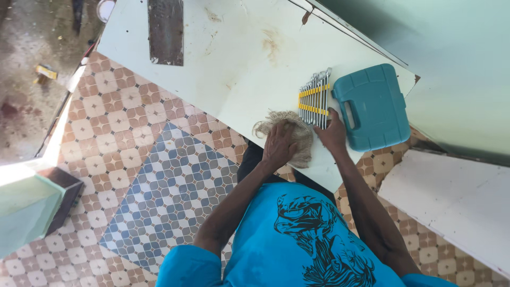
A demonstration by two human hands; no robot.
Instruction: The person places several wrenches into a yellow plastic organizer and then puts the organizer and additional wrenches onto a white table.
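Head view: the left hand [279,144] lies flat, fingers spread, pressing on one burlap rag [289,133] on the white table [234,58]. The right hand [332,134], fingers loosely curled, touches one wrench set [314,98] in its yellow holder, beside one teal tool case [373,106].

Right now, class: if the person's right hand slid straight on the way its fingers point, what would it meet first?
The right hand already touches the near end of the spanner set; going on, it would run along those spanners, with the teal case just beside.
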